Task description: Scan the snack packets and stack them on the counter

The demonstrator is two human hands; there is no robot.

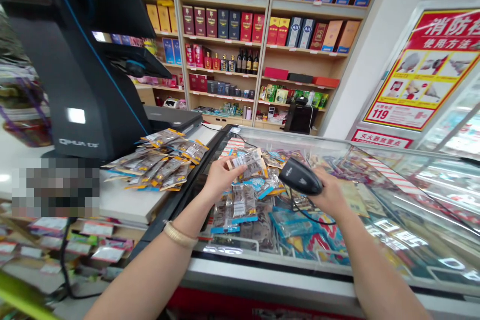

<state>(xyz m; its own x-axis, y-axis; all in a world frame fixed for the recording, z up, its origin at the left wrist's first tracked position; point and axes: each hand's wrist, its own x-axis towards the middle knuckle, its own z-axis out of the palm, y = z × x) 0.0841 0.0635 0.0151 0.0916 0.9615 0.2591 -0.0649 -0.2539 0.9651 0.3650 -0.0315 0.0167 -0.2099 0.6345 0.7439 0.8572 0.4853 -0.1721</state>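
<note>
Black plastic scanner (300,177) in the right hand (332,192), small clear packet (249,164) in the left hand (221,177): a person brings the two nearly together above a glass-topped case (292,136). The left forearm reaches up from the lower left, a gold-toned bracelet (180,235) near the wrist, thumb and fingers pinching the packet by its left end, its white printed label facing up. The right forearm slants in from the lower right, the hand wrapped around the scanner's handle, the scanner's head pointing toward the packet, apart from it; a dark cable (311,217) loops below. Similar packets (243,202) lie beneath the left hand, whether on or under the glass cannot be told, while a heap (161,162) of them sits on the white table (123,203) beside a dark terminal (86,70) whose light brand lettering is only partly legible. A red-and-yellow poster (427,65) at right reads "消防" before its edge is cut off, then "使用方法" and "119"; a red sign (384,140) below reads "灭火器放置点." On the shelves behind, boxes (212,25) carry the character "郎."
</note>
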